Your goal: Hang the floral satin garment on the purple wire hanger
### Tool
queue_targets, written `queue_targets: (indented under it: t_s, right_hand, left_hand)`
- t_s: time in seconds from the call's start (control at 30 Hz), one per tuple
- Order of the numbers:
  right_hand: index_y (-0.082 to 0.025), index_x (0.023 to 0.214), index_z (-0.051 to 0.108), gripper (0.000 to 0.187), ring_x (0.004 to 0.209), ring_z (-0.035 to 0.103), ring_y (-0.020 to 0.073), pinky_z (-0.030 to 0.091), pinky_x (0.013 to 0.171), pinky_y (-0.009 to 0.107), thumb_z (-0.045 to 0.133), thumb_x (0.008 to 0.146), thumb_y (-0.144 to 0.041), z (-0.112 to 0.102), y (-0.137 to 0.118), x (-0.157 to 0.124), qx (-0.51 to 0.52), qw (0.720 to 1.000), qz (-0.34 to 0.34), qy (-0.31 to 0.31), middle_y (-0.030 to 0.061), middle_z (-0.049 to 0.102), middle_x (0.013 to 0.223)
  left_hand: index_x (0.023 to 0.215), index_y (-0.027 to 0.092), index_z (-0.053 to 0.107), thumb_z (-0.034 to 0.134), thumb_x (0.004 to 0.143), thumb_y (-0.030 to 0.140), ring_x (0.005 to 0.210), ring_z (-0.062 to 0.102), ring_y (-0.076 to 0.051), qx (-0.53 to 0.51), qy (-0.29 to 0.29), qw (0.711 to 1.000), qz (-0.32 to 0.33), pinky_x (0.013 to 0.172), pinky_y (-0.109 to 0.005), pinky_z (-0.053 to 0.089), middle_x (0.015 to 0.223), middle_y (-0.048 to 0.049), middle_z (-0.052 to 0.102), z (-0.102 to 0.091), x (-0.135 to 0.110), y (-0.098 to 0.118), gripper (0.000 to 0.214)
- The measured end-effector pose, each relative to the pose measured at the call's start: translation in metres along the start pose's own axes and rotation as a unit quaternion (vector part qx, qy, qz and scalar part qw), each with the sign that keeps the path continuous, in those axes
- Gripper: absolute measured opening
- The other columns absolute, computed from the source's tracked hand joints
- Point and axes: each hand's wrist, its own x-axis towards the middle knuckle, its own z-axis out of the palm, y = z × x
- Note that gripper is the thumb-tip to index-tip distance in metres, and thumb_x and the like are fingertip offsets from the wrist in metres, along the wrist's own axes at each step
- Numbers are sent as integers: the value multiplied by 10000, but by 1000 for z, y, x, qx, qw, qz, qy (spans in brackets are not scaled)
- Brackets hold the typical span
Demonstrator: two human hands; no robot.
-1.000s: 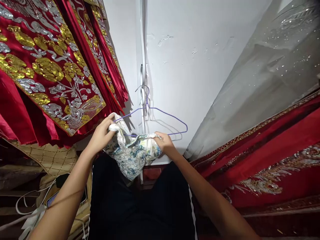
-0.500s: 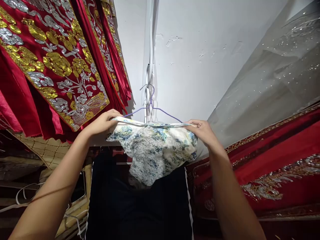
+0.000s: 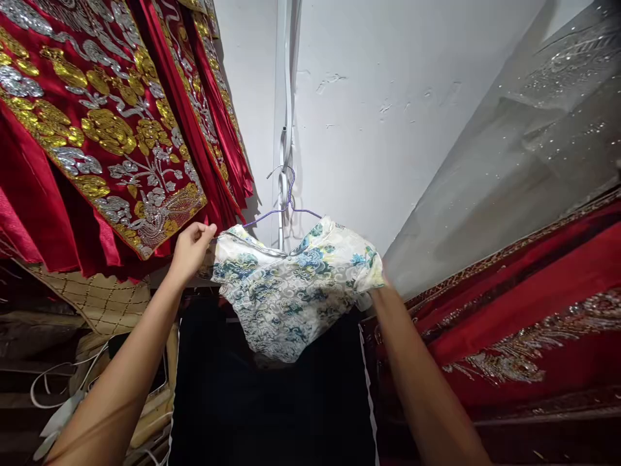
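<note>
Your left hand (image 3: 191, 243) pinches cloth (image 3: 291, 291) edge. Right hand (image 3: 379, 292) under cloth, can't tell its grip. Pull both sides flat over hanger (image 3: 286, 210), gently.

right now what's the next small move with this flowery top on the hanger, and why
Probably draw the top outward by its left corner, along the hanger. The left hand pinches that corner, the cloth sits bunched over the wire, and bare wire shows left of the hook, so it looks not yet evenly seated.

garment (image 3: 291, 291) on hanger (image 3: 289, 197) — wall (image 3: 378, 129) behind | hung cloths (image 3: 97, 129) left | sheer cloth (image 3: 509, 162) right
</note>
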Motion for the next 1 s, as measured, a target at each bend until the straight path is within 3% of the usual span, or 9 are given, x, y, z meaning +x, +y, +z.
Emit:
queue_targets:
  t_s: [0.2, 0.5, 0.57, 0.63, 0.7, 0.77, 0.83, 0.9, 1.0]
  right_hand:
    - [-192, 873, 723, 355, 821, 719, 274, 586, 703, 355, 821, 654, -455, -15, -39, -3, 53, 988, 98, -104, 32, 733, 755]
    - [-193, 1018, 716, 304, 819, 681, 216, 538, 634, 271, 677, 826, -425, 4, -63, -89, 68, 997, -3, 42, 42, 717, 937]
    - [-218, 1061, 707, 289, 807, 680, 214, 538, 627, 272, 641, 860, -414, 8, -73, -128, 40, 998, -38, -37, 35, 714, 941]
    - [-238, 1129, 696, 345, 892, 684, 239, 559, 731, 302, 637, 860, -446, 17, -89, -159, 9, 966, -94, -241, 51, 718, 1015]
    - [-259, 1250, 652, 447, 1056, 662, 263, 530, 916, 334, 613, 872, -494, 29, -103, -175, 5, 869, -125, -479, 69, 694, 1170]
    - [-274, 1318, 608, 462, 1115, 646, 243, 489, 994, 325, 587, 901, -472, 42, -106, -174, 6, 793, -140, -593, 69, 678, 1225]
    - [-279, 1243, 643, 343, 1007, 673, 201, 516, 925, 304, 575, 921, -376, 51, -92, -159, -18, 833, -175, -525, 53, 707, 1127]
    - [-268, 1127, 675, 241, 935, 663, 189, 526, 867, 313, 586, 906, -306, 57, -65, -134, -81, 916, -212, -332, 43, 701, 1053]
    - [-251, 1329, 562, 493, 1253, 516, 268, 423, 1051, 420, 642, 863, -391, 58, -22, -92, -182, 955, -179, -154, 98, 566, 1348]
  left_hand:
    - [1336, 234, 594, 455, 974, 333, 1095, 598, -210, 84, -76, 975, 190, 988, -361, 440, 1207, -66, 654, 16, 8, 46, 400]
    - [1492, 255, 351, 564, 917, 374, 1397, 346, -305, 177, -6, 946, 271, 1159, -517, 278, 1513, -111, 408, 37, -22, 98, 625]
    - [1504, 257, 330, 639, 855, 379, 1394, 336, -334, 183, -40, 947, 262, 1146, -547, 276, 1518, -122, 395, 40, -34, 94, 728]
    - [1431, 241, 435, 624, 865, 384, 1268, 477, -315, 147, -70, 962, 219, 1073, -514, 376, 1375, -127, 532, 47, -43, 84, 614]
    - [1198, 204, 596, 492, 952, 414, 950, 627, -234, 49, -86, 984, 145, 892, -407, 497, 998, -84, 663, 57, -51, 73, 339]
    - [942, 192, 607, 347, 1009, 454, 649, 595, -167, -81, -87, 991, 67, 690, -310, 506, 654, -7, 561, 68, -57, 65, 375]
    - [844, 198, 551, 314, 1015, 497, 542, 542, -143, -194, -93, 977, 17, 603, -267, 473, 535, 34, 449, 77, -61, 66, 417]
    - [852, 200, 534, 376, 996, 524, 551, 549, -138, -272, -122, 954, -12, 603, -250, 468, 528, 40, 461, 82, -62, 75, 388]
    - [904, 197, 545, 450, 971, 531, 554, 549, -130, -390, -184, 900, -70, 603, -236, 474, 533, 40, 485, 78, -53, 98, 353]
